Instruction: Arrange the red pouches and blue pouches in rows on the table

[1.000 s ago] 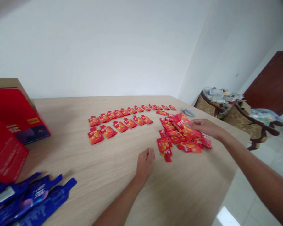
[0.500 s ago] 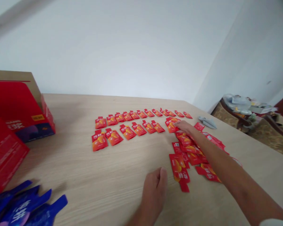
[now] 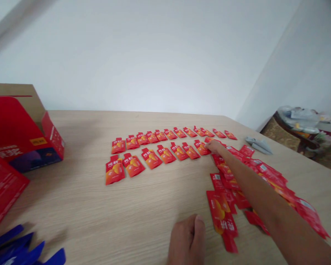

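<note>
- Worktop (image 3: 143, 209): red boxes (image 3: 9, 125) and blue packs (image 3: 15, 254) at left.
- Right forearm partly hides the pile (image 3: 270, 171).
- Left fingers (image 3: 199, 226) are clenched.
- Right fingers (image 3: 212, 146) at end pouch (image 3: 200, 148); grasp I cannot tell.

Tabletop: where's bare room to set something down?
Bare tabletop shows between the front pouch row and left hand, also from that row leftward to the rear red carton. Crowded: loose red pouches on the right, blue pouches at near left.

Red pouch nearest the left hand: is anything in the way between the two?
Nothing visible stands between the left hand and the red pouch to its right; only bare tabletop shows in the gap.
</note>
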Tool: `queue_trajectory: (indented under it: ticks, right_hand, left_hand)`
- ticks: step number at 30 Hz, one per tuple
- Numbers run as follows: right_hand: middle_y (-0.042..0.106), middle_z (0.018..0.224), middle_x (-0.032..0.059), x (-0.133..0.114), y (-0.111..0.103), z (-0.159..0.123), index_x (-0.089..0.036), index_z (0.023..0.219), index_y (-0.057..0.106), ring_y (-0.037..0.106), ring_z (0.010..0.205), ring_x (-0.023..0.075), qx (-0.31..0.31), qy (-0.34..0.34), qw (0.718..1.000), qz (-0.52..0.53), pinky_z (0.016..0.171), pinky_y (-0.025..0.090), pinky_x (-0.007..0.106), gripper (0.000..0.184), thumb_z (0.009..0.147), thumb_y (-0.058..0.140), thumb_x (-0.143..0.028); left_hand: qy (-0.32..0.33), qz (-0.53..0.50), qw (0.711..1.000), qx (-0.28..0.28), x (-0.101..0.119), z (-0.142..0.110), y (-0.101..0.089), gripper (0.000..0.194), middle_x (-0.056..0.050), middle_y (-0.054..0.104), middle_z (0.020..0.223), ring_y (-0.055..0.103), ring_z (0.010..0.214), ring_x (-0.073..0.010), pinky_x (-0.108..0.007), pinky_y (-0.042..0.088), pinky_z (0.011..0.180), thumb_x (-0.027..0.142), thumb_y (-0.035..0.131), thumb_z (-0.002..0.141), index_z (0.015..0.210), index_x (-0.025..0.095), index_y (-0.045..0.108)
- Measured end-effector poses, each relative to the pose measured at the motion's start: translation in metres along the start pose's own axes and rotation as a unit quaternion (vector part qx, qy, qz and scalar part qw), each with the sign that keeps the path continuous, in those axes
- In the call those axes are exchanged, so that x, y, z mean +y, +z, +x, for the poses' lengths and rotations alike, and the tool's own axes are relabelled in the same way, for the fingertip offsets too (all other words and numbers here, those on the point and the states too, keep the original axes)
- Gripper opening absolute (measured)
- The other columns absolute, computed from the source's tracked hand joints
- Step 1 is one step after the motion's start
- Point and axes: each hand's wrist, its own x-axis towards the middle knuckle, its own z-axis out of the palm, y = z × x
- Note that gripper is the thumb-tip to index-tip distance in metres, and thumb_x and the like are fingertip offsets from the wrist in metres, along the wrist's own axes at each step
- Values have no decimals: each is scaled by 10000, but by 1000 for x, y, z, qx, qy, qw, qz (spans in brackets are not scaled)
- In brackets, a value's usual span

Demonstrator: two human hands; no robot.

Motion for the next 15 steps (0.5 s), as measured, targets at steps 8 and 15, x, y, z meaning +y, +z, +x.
queue_trajectory:
  ticks: [8,15]
  right_hand:
    - [763,868,119,-15,-9,-21,-155,867,770,670,801,220,-4,70,998,6,720,468,284,260,925,555,-289]
    - [785,1175,76,-4,-52,-106,-227,1176,786,698,1041,241,36,-9,996,79,896,496,299,363,951,608,-450]
  left_hand:
    - [-1,-2,1000,-20,5,2,-4,653,-12,460,619,461,632,-212,-360,282,631,741,244,1022,656,232,426]
    - [5,-1,1000,2,19,0,-8,665,-1,439,605,436,621,-201,-345,284,619,796,278,975,639,236,404]
